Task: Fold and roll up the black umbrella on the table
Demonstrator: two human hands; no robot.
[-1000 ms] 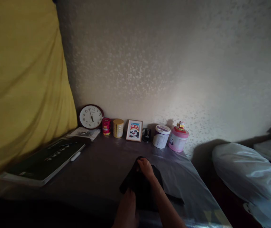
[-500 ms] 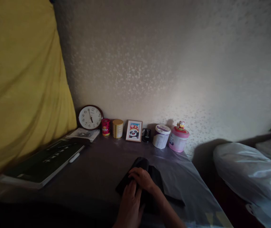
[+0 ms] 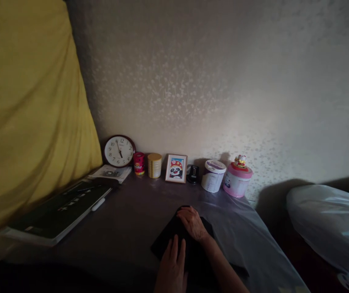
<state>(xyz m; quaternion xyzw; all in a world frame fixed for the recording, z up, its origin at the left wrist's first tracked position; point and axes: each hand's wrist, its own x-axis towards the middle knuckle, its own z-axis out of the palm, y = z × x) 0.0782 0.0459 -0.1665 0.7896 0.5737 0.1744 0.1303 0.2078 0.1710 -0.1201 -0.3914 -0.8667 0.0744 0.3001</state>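
A dark, black cloth item [image 3: 167, 238], perhaps a folded garment, lies on the table right in front of me; its exact kind is too dark to tell. My left hand [image 3: 173, 262] rests flat on its near part with the fingers stretched forward. Farther up, my right hand [image 3: 192, 224] lies over the cloth's far edge, palm down, its fingers extended to the left. Both hands touch the fabric, and neither visibly pinches it. A dark strip of the cloth sticks out to the right beyond my right forearm.
Along the wall stand a round clock [image 3: 119, 151], a red can [image 3: 139, 163], a yellow-lidded can [image 3: 154, 166], a panda picture frame [image 3: 176, 168], a small black object [image 3: 193, 174], a white tub [image 3: 214, 176] and a pink tub [image 3: 237, 180]. A green board [image 3: 61, 209] lies left.
My right hand has slid away from my left toward the cloth's far edge, and the hands are now apart. The cloth lies flatter. The view has shifted slightly left.
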